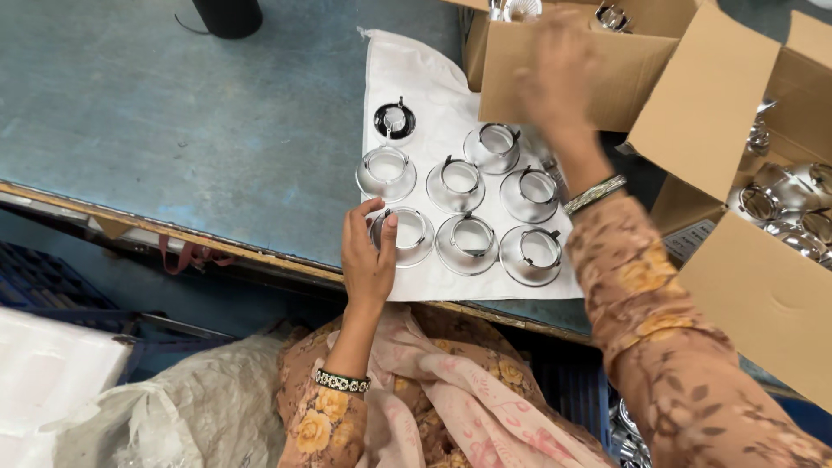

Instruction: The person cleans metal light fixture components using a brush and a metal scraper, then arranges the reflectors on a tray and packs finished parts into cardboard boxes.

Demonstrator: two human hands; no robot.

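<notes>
Several shiny round metal rings with wire clips lie in rows on a white sheet [407, 69] on the blue table. My left hand [367, 251] grips the near-left ring [407, 236] at its rim, thumb and fingers around the edge. My right hand [559, 74] is raised and blurred in front of an open cardboard box [555, 78] at the back; whether it holds anything I cannot tell. A darker ring [394, 120] sits alone at the far end of the sheet.
A second open cardboard box [763, 286] at the right holds more shiny metal parts [793, 204]. A black cylinder [227, 16] stands at the table's far edge. Blue crates [52, 277] and a white bag [173, 407] lie below the table edge.
</notes>
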